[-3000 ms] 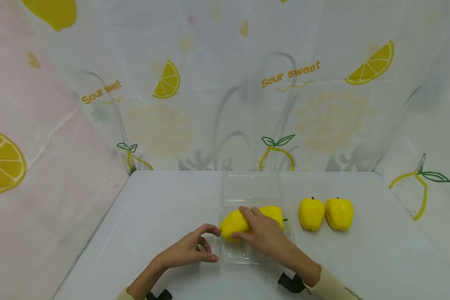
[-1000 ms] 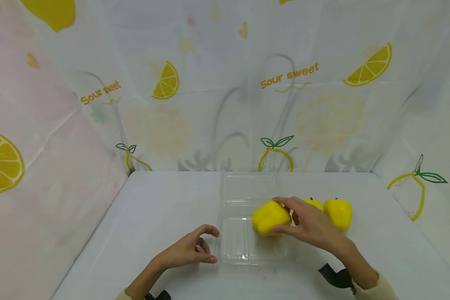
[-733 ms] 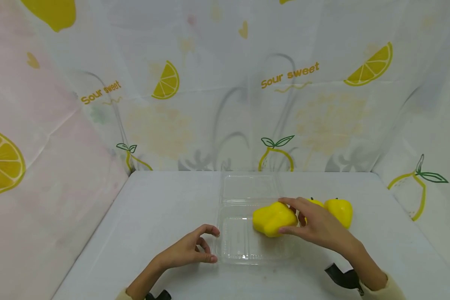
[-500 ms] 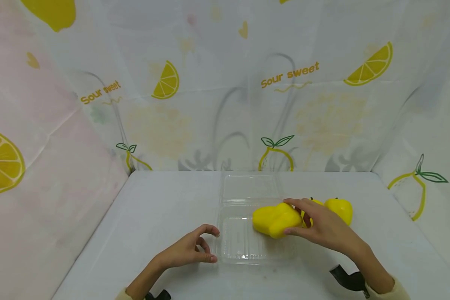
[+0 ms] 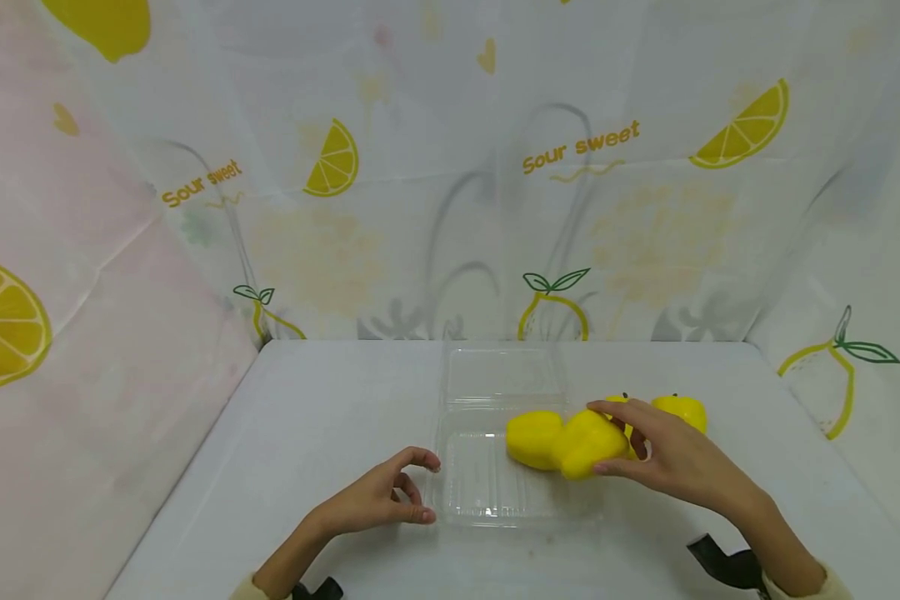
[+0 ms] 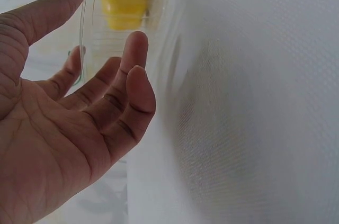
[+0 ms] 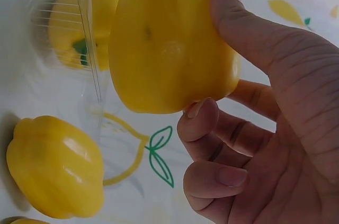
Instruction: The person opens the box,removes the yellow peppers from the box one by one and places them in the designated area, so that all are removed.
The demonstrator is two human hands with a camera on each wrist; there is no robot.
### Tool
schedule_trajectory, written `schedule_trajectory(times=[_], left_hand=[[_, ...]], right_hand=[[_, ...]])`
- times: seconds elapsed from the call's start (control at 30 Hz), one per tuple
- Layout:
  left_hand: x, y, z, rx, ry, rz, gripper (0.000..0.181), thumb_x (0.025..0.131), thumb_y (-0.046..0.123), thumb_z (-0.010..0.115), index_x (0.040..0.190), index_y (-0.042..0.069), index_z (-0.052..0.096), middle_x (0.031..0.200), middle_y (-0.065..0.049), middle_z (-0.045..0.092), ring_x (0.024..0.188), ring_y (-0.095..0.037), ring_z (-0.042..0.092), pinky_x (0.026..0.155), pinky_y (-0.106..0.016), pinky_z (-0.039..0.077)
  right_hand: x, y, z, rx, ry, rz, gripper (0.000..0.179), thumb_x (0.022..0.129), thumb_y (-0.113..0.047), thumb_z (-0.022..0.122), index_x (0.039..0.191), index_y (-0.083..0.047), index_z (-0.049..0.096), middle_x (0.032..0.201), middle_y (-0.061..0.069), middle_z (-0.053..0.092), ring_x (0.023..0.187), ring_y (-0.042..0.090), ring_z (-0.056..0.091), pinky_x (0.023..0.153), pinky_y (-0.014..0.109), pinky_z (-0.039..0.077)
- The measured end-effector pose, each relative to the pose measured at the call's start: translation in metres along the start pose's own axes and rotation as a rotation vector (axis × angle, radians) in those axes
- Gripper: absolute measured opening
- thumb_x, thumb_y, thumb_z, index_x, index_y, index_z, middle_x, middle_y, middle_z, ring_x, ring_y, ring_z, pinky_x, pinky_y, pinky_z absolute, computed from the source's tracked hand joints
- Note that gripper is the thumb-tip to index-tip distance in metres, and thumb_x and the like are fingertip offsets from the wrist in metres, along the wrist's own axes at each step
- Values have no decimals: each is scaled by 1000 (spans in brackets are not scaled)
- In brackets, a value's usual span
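Note:
A yellow bell pepper [image 5: 589, 448] is pinched between the thumb and fingers of my right hand [image 5: 671, 454], raised over the right side of the clear plastic clamshell box [image 5: 474, 487]. The right wrist view shows this bell pepper [image 7: 164, 44] close up, thumb on one side and fingertips at the other. Another yellow pepper [image 5: 531, 439] lies inside the box, partly covered by the held one. Loosely curved, my left hand [image 5: 375, 498] stays at the box's left side; in the left wrist view its thumb and fingertips are right at the rim [image 6: 83, 28].
Two more yellow peppers stand on the white table right of the box: a near one [image 5: 617, 400] mostly hidden behind my right hand, and a farther one [image 5: 682, 410]. The box's lid [image 5: 504, 373] lies folded back toward the printed curtain [image 5: 420, 242].
My right hand has moved right with the held pepper, from inside the box toward its right edge, uncovering the other pepper there. The left hand has stayed in place.

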State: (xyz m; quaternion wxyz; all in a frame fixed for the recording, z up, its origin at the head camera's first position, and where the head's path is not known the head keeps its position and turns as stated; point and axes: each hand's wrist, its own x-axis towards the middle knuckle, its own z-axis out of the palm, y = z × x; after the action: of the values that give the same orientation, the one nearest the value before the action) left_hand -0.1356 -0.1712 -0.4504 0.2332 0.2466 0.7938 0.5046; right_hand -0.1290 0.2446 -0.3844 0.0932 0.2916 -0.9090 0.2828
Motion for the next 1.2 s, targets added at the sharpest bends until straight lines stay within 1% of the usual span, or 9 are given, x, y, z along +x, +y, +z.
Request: schedule_trajectory(times=[0.17,0.33,0.5,0.63,0.87,1.03,1.2], left_hand=[[0,1,0,3,2,3,60,87,19,78,135,8,45,132,-12,49,84,-19,63,70,-29,51],[0,1,0,9,2,14,60,87,19,78,135,8,45,132,-11,49,84,-19,63,70,-29,52],[1,1,0,10,2,11,60,87,19,78,135,7,45,132,-12,49,84,-19,63,70,-29,52],[1,1,0,5,1,7,59,87,18,78,135,7,45,132,-12,49,84,-19,63,70,-29,51],[0,1,0,9,-1,14,59,87,19,78,135,7,45,132,-12,49,84,-19,63,69,-29,52],[0,-2,0,14,-1,13,59,88,19,77,136,8,45,132,-13,49,84,-19,64,70,-29,52],[0,-3,0,21,1,14,60,87,19,78,136,9,45,133,-13,49,83,-19,64,69,-29,52]], right_hand=[[-6,6,-5,-11,6,-7,65,77,-46,81,134,-24,59,88,-18,51,69,1,46,56,19,40],[-12,10,-9,-5,12,-5,65,76,-43,83,133,-23,59,87,-17,51,69,1,46,56,18,40],[-17,17,-12,-4,8,-17,65,75,-41,84,131,-22,60,83,-15,48,69,1,45,55,18,38],[-20,22,-13,8,5,-37,64,74,-39,85,130,-21,60,85,-17,47,69,1,45,56,18,39],[-26,29,-15,22,-15,-46,65,74,-36,86,131,-21,59,100,-19,53,68,-1,47,57,18,42],[-30,32,-19,23,-12,-49,65,73,-34,87,131,-21,60,105,-18,57,70,0,48,58,19,42],[-32,35,-21,29,-22,-73,66,72,-34,88,130,-19,61,96,-18,55,70,0,47,58,19,41]])
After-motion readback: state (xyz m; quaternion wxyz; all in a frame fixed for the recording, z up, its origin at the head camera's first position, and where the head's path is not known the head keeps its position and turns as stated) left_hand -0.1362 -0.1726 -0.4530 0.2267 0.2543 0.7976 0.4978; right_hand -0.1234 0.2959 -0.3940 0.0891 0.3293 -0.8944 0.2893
